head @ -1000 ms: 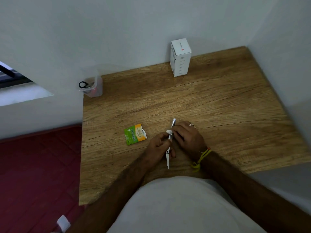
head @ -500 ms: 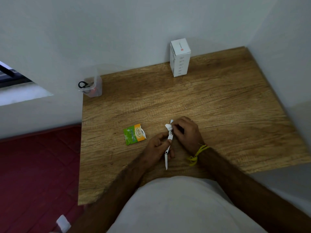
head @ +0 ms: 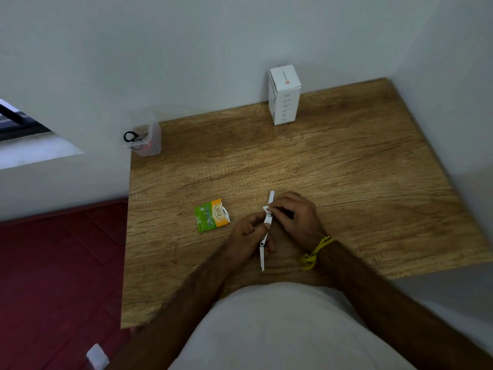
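A slim white hinged tool (head: 262,256), like a folding knife or clip, stands lengthwise over the wooden table (head: 346,166). My left hand (head: 246,235) grips its middle with curled fingers. My right hand (head: 296,217) pinches a small white scrap (head: 266,208) against the tool's upper part. A torn green and orange sachet (head: 212,214) lies flat on the table just left of my left hand. What lies under my right palm is hidden.
A white carton (head: 284,94) stands upright at the back against the wall. A clear plastic cup (head: 145,138) with black-handled scissors sits at the table's back left corner. Red floor lies to the left, walls close behind and to the right.
My right hand's pinch has shifted a little along the tool's upper part, and the white scrap has moved with it. My left hand keeps its grip in the same place.
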{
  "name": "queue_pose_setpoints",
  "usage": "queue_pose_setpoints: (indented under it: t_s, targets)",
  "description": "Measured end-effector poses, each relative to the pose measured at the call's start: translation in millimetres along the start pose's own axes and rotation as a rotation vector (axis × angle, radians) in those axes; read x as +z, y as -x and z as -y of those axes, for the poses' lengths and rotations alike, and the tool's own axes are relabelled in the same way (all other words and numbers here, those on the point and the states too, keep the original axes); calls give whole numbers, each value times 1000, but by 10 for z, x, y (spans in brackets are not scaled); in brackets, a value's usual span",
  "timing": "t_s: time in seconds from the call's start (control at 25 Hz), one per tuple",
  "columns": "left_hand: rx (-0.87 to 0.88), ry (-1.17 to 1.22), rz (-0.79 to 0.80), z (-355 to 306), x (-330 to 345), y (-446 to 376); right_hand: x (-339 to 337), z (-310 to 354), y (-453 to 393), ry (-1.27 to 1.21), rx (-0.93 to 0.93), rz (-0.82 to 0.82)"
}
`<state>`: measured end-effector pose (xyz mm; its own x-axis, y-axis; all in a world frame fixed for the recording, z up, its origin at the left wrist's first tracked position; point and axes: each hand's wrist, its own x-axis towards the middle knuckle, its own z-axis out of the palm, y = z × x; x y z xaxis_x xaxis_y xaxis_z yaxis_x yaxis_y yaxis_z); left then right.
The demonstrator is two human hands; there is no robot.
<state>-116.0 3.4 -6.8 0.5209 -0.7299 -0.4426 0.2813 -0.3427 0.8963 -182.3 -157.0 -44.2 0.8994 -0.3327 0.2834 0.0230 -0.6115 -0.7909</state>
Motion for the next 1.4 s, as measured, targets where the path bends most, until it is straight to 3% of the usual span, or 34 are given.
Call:
queue_pose_setpoints:
  t_s: [0.28,0.44,1.28,1.4]
  targets:
    - [2,-12,11,3,-5,9,15,-27,10,2,22,24]
    - [6,-5,12,22,-27,-4,100,25,-77,-26,139,-32]
    - [-24,41,7,29,-7,6,154,-27,-148,-37,237,-40]
    - [-25,48,4,14,1,14,159,-16,-191,-34,309,-103]
